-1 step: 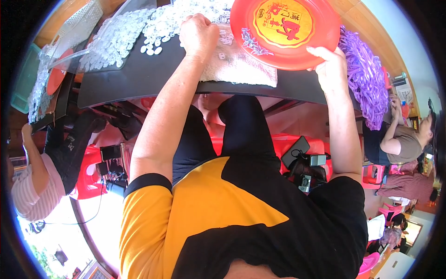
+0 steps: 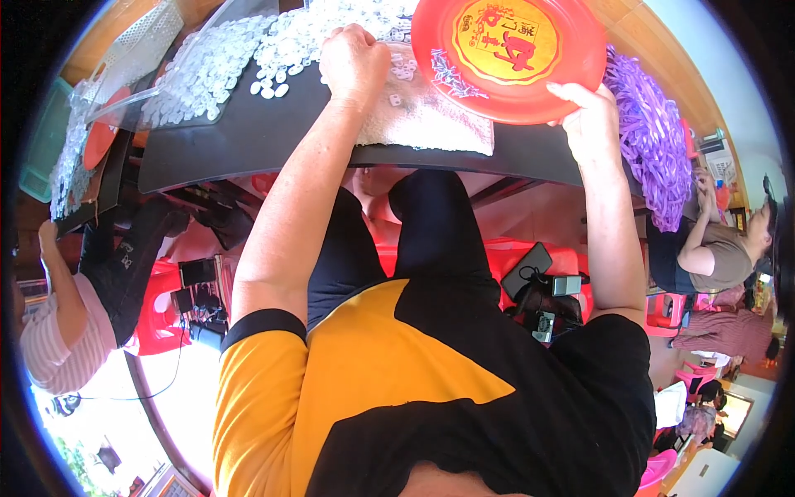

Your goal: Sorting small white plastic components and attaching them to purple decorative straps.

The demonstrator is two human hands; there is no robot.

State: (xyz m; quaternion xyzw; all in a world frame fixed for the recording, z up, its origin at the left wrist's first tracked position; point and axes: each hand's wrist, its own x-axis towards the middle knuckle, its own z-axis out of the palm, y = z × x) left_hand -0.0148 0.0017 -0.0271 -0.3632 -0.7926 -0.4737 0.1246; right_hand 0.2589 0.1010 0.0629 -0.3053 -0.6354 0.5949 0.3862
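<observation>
A big black counter [image 2: 215, 153] goes across in front of the person. A heap of white round bits [image 2: 290, 41] sits on it, and a purple heap of strips [image 2: 650, 132] is on the right. The red plate [image 2: 584, 45] is over part of a pale cloth [image 2: 431, 128]. The right hand [image 2: 592, 116] has its grip on the plate's near right rim, thumb on top. The left hand [image 2: 354, 65] is curled beside the plate; I can't tell what that grip holds. Tiny thin bits [image 2: 453, 76] lie on the plate's left side
</observation>
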